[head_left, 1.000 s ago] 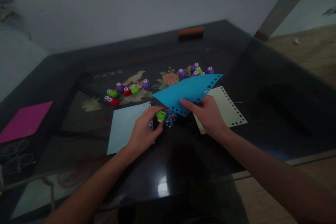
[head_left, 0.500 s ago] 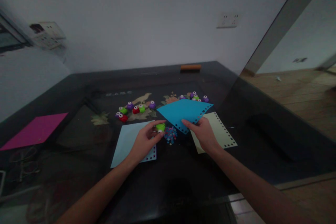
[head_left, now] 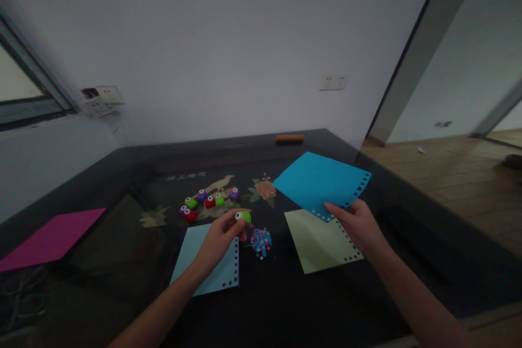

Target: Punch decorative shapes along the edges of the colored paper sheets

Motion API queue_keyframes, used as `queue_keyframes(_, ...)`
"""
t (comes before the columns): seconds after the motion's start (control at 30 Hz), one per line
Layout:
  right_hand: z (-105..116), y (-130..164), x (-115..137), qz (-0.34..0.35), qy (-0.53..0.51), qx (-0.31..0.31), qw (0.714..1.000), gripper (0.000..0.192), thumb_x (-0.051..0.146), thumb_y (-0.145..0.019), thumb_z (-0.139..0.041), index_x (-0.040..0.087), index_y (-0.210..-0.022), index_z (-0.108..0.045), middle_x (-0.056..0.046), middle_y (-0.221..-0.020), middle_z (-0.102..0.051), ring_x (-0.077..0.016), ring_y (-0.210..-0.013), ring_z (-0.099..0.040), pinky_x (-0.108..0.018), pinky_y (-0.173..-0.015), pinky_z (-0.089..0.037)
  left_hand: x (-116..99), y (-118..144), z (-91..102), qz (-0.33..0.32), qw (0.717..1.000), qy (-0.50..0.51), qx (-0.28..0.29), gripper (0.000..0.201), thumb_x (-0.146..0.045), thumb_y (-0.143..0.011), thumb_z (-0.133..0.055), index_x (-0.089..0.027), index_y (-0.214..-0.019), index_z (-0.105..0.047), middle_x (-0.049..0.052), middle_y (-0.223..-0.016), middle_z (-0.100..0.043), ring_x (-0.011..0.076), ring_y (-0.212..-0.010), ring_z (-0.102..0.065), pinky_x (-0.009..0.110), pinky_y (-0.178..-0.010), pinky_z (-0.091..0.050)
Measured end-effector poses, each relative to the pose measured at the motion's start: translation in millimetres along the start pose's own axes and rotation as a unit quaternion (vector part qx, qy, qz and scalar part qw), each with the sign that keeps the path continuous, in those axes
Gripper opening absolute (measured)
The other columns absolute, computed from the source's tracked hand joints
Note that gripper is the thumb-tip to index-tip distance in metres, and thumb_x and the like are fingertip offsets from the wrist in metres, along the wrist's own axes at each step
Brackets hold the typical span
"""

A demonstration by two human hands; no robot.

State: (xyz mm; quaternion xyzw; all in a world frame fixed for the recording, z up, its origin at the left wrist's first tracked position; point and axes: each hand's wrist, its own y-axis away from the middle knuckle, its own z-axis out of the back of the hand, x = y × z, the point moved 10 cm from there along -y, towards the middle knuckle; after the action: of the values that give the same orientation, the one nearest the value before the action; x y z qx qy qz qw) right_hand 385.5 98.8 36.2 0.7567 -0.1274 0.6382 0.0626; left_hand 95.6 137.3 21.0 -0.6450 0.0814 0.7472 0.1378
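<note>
My left hand (head_left: 220,236) grips a small green paper punch (head_left: 243,217), lifted above a pale blue sheet (head_left: 207,269) with holes punched along its right edge. My right hand (head_left: 361,227) pinches the near edge of a bright blue sheet (head_left: 318,179) and holds it raised over a cream sheet (head_left: 322,239), which also has punched edges. Between my hands lies a small heap of coloured paper bits (head_left: 261,241) on the dark glass table (head_left: 285,293).
A row of several purple, green and red punches (head_left: 210,201) sits behind my left hand. A magenta sheet (head_left: 51,239) lies at the far left. An orange block (head_left: 289,138) rests at the table's back edge, against the wall. Wooden floor shows to the right.
My right hand carried the bright blue sheet up and to the right, away from the punch. My left hand lifted the green punch off the table. The camera tilted up.
</note>
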Motion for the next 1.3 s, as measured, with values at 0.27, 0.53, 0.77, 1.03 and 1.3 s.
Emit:
queue_keyframes(0.27,78.3,-9.3,-35.1,-0.078,-0.014,-0.070,0.994,0.033,0.038,-0.053,-0.085,0.017,-0.076,-0.073,-0.009,-0.081,-0.074,-0.0231,-0.070,-0.068,-0.038,-0.071,-0.056,-25.3,-47.2,-33.6,-0.099,0.985,-0.139,0.013,0.031,-0.044,-0.089,-0.043,-0.016,-0.087,-0.055,0.002,-0.067,-0.066,0.0141,-0.049,-0.060,0.026,-0.051,-0.048)
queue_keyframes(0.53,101.7,-8.8,-31.1,-0.024,0.015,-0.147,0.989,0.042,0.041,-0.053,-0.083,0.016,-0.083,-0.070,-0.006,-0.078,-0.073,-0.0230,-0.066,-0.066,-0.038,-0.067,-0.055,-26.2,-131.0,-75.4,-0.184,0.945,-0.268,-0.026,0.021,-0.034,-0.085,-0.056,-0.017,-0.093,-0.066,0.007,-0.093,-0.066,0.0189,-0.081,-0.062,0.030,-0.074,-0.048)
queue_keyframes(0.77,99.7,-8.5,-27.8,-0.016,0.014,-0.140,0.990,0.041,0.043,-0.054,-0.082,0.016,-0.084,-0.070,-0.006,-0.077,-0.072,-0.0224,-0.065,-0.065,-0.038,-0.067,-0.054,-7.5,-176.7,-110.0,-0.205,0.901,-0.379,-0.046,0.021,-0.034,-0.086,-0.057,-0.017,-0.093,-0.068,0.008,-0.093,-0.067,0.0222,-0.090,-0.059,0.033,-0.083,-0.043)
queue_keyframes(1.03,98.4,-7.5,-25.4,-0.008,0.016,-0.121,0.992,0.036,0.042,-0.062,-0.078,0.017,-0.086,-0.070,-0.007,-0.081,-0.072,-0.0240,-0.069,-0.065,-0.041,-0.071,-0.054,11.4,-174.9,-115.3,-0.213,0.877,-0.425,-0.063,0.022,-0.037,-0.087,-0.056,-0.019,-0.092,-0.067,0.008,-0.097,-0.068,0.0238,-0.096,-0.057,0.036,-0.086,-0.042)
queue_keyframes(1.3,93.4,-6.5,-24.5,-0.011,0.006,-0.118,0.993,0.041,0.044,-0.057,-0.081,0.016,-0.086,-0.071,-0.007,-0.081,-0.073,-0.0237,-0.069,-0.066,-0.041,-0.074,-0.053,14.3,-160.8,-111.3,-0.230,0.877,-0.418,-0.053,0.020,-0.035,-0.086,-0.059,-0.018,-0.094,-0.067,0.008,-0.107,-0.063,0.0244,-0.106,-0.053,0.039,-0.094,-0.040)
